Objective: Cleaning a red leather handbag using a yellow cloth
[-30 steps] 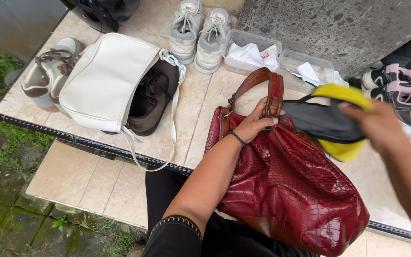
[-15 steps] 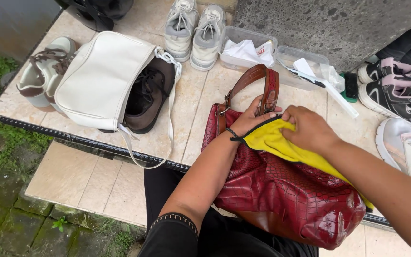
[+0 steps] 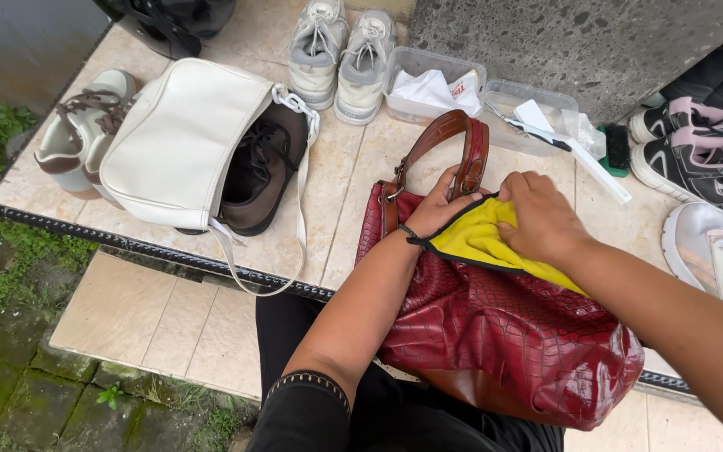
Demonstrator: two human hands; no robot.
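— Beige tiles make up the surface (image 3: pixel 353 180), a raised ledge with a dark strip along its near edge and mossy ground below on the left. What sits on it?

— A white handbag (image 3: pixel 179 142) lies toward the left edge, with a brown shoe (image 3: pixel 263 167) half under it. Two grey sneakers (image 3: pixel 340 50) stand at the far edge, next to two clear plastic boxes (image 3: pixel 483 96).

— And the hands?

— Both are on a red crocodile-pattern bag (image 3: pixel 504 335) that rests at the near edge, partly on the person's lap. The left hand (image 3: pixel 441 205) has its grip closed around the base of the brown leather strap (image 3: pixel 453 151), at the bag's top.

— The right one?

— The right hand (image 3: pixel 541 218) presses flat, fingers together, on a yellow cloth (image 3: pixel 483 243) with a dark border. It is not clamped around the cloth; it lies on top.

— Where is the cloth against the bag?

— Spread over the bag's upper side, just beside the left hand and touching it, directly under the right palm.

— Anything else?

— Black-and-pink sneakers (image 3: pixel 705 159) and a white one (image 3: pixel 721 251) at the right edge.
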